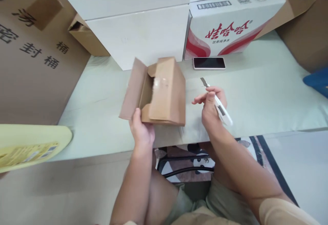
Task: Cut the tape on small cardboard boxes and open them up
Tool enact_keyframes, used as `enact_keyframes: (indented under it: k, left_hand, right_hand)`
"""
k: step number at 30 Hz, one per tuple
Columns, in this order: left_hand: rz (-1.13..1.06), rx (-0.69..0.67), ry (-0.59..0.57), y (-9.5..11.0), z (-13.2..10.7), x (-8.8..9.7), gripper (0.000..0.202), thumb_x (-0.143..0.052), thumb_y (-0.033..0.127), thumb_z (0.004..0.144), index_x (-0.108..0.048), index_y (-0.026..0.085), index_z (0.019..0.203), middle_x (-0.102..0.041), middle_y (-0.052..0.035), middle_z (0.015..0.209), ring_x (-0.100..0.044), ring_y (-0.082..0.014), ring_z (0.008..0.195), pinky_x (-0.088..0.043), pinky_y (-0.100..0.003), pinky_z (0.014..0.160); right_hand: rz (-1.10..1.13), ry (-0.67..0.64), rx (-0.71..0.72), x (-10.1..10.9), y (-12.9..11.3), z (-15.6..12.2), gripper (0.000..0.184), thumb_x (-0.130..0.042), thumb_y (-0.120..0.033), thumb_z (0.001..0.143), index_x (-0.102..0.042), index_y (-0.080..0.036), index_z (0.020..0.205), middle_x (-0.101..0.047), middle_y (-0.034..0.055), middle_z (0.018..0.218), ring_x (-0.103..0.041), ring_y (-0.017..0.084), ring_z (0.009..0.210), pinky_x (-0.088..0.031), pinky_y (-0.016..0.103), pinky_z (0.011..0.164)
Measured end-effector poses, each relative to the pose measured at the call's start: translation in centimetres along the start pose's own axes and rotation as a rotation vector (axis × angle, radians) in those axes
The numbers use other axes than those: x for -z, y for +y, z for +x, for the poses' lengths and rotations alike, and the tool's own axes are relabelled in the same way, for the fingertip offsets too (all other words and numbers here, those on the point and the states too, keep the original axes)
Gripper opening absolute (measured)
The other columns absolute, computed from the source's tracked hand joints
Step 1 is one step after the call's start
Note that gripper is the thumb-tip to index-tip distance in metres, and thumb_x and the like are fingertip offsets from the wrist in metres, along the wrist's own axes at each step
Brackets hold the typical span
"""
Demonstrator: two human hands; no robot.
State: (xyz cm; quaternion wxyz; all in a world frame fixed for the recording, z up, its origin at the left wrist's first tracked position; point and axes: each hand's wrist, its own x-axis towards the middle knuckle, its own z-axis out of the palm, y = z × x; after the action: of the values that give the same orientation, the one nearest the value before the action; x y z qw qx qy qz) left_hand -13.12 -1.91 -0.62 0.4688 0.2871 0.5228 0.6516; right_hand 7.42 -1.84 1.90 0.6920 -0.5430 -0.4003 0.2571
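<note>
My left hand (pixel 142 131) grips the lower left corner of a small brown cardboard box (pixel 166 95), thumb up on the near edge. The box is tilted, with one flap (pixel 133 90) swung out to the left and another lying partly over the opening. What is inside it, if anything, is hidden in shadow. To the right of the box, my right hand (pixel 212 109) is closed around a white utility knife (pixel 222 110). Its blade (pixel 203 81) sticks out and points up and to the left, apart from the box.
A phone (pixel 209 63) lies behind the knife, before a white and red printed carton (pixel 230 30). Large white boxes (pixel 143 33) line the back. A big brown carton (pixel 30 64) stands left, a yellow container (pixel 33 146) at the near left, a blue object (pixel 317 81) at the right edge.
</note>
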Motion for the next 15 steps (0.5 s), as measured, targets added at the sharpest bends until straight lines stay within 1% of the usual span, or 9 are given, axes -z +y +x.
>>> enact_keyframes:
  k: [1, 2, 5, 7, 8, 10, 12, 13, 15]
  left_hand:
    - [-0.022, 0.035, 0.022, -0.2, 0.7, 0.2, 0.049, -0.064, 0.057, 0.089, -0.066, 0.022, 0.123, -0.069, -0.014, 0.137, -0.068, -0.029, 0.126, -0.06, -0.039, 0.099]
    - [-0.006, 0.02, 0.04, -0.3, 1.2, 0.3, 0.05, -0.069, 0.053, 0.084, -0.065, 0.023, 0.125, -0.069, -0.0131, 0.137, -0.069, -0.0275, 0.124, -0.06, -0.038, 0.097]
    - [0.207, -0.151, 0.054, -0.6, 2.0, 0.5, 0.066, -0.085, 0.038, 0.069, -0.061, 0.027, 0.129, -0.069, -0.0107, 0.134, -0.07, -0.0236, 0.117, -0.059, -0.034, 0.092]
    - [0.313, -0.224, 0.071, -0.6, 2.2, 0.4, 0.06, -0.088, 0.032, 0.062, -0.067, 0.023, 0.118, -0.072, -0.0101, 0.123, -0.07, -0.022, 0.112, -0.058, -0.032, 0.091]
    - [0.314, -0.219, 0.091, -0.5, 2.2, 0.3, 0.052, -0.086, 0.031, 0.062, -0.069, 0.021, 0.11, -0.074, -0.0093, 0.115, -0.071, -0.0207, 0.106, -0.057, -0.031, 0.089]
    - [0.238, -0.13, 0.131, -0.3, 2.2, 0.0, 0.035, -0.08, 0.038, 0.067, -0.07, 0.018, 0.095, -0.073, -0.0055, 0.093, -0.069, -0.0173, 0.083, -0.055, -0.029, 0.073]
    - [0.166, -0.016, 0.14, -0.1, 2.3, -0.1, 0.032, -0.077, 0.046, 0.07, -0.068, 0.018, 0.085, -0.067, -0.0015, 0.076, -0.061, -0.014, 0.063, -0.047, -0.026, 0.057]
    - [0.156, 0.019, 0.129, 0.0, 2.4, 0.0, 0.033, -0.078, 0.047, 0.069, -0.068, 0.018, 0.082, -0.066, -0.0007, 0.072, -0.059, -0.0134, 0.059, -0.044, -0.025, 0.053]
    - [0.187, 0.038, 0.082, 0.0, 2.6, 0.2, 0.034, -0.084, 0.042, 0.064, -0.069, 0.019, 0.083, -0.07, -0.0027, 0.077, -0.063, -0.015, 0.064, -0.046, -0.025, 0.055]
  right_hand:
    - [-0.024, -0.016, -0.02, 0.0, 0.7, -0.2, 0.049, -0.053, -0.074, 0.094, -0.05, -0.026, 0.099, -0.066, -0.0055, 0.066, -0.065, 0.014, 0.058, -0.05, 0.031, 0.066]
    - [-0.064, -0.052, -0.037, 0.1, 1.2, -0.4, 0.045, -0.053, -0.07, 0.096, -0.05, -0.025, 0.098, -0.067, -0.0045, 0.067, -0.065, 0.015, 0.061, -0.05, 0.031, 0.068]
    - [-0.223, -0.199, -0.072, 0.3, 2.1, -0.8, 0.034, -0.058, -0.058, 0.095, -0.052, -0.024, 0.094, -0.063, -0.0039, 0.07, -0.059, 0.015, 0.065, -0.046, 0.031, 0.068]
    - [-0.284, -0.254, -0.094, 0.4, 2.3, -0.8, 0.029, -0.06, -0.053, 0.092, -0.052, -0.025, 0.095, -0.057, -0.0051, 0.07, -0.052, 0.014, 0.063, -0.042, 0.03, 0.064]
    - [-0.288, -0.274, -0.115, 0.5, 2.4, -0.8, 0.028, -0.06, -0.052, 0.092, -0.052, -0.025, 0.096, -0.056, -0.0052, 0.071, -0.051, 0.014, 0.064, -0.042, 0.029, 0.064]
    - [-0.261, -0.325, -0.17, 0.6, 2.6, -0.7, 0.028, -0.057, -0.052, 0.094, -0.05, -0.026, 0.096, -0.055, -0.0048, 0.073, -0.051, 0.015, 0.066, -0.041, 0.029, 0.065]
    - [-0.229, -0.373, -0.221, 0.9, 2.9, -0.6, 0.028, -0.053, -0.053, 0.097, -0.048, -0.026, 0.092, -0.053, -0.0045, 0.073, -0.05, 0.015, 0.067, -0.041, 0.029, 0.065]
    - [-0.216, -0.383, -0.237, 1.1, 3.1, -0.6, 0.03, -0.051, -0.054, 0.097, -0.046, -0.026, 0.089, -0.051, -0.0047, 0.072, -0.05, 0.015, 0.066, -0.041, 0.029, 0.065]
    - [-0.19, -0.389, -0.249, 1.6, 3.5, -0.5, 0.033, -0.048, -0.057, 0.098, -0.044, -0.026, 0.089, -0.047, -0.0051, 0.072, -0.049, 0.015, 0.066, -0.042, 0.029, 0.065]
